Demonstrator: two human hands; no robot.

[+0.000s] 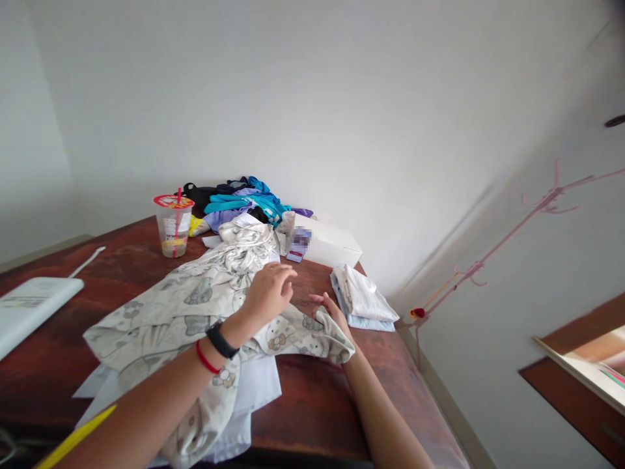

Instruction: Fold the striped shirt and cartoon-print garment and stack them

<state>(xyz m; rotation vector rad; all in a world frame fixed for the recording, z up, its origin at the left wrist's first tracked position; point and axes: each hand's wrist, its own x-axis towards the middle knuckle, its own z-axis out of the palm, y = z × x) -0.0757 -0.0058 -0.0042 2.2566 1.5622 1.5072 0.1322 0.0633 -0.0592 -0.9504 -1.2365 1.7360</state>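
Note:
A white garment printed with grey and tan cartoon animals [166,319] lies spread and rumpled over the table, one end bunched at the back. Above its right part hovers my left hand [271,290], fingers loosely bent and nothing visible in them. My right hand [333,311] is at the garment's sleeve end, which drapes over the hand and wrist; its visible fingers are stretched out and apart. Pale cloth [263,384] sticks out beneath the garment toward the front edge. Part of the right palm is hidden by the sleeve.
On the dark red-brown table [312,404] stand a plastic cup with a straw [174,228] and a white box [329,241], a card [297,251] leaning on it. Folded clothes [366,299] lie right, a clothes heap [244,202] behind, a white device [34,309] left. A pink coat rack [512,225] stands beyond.

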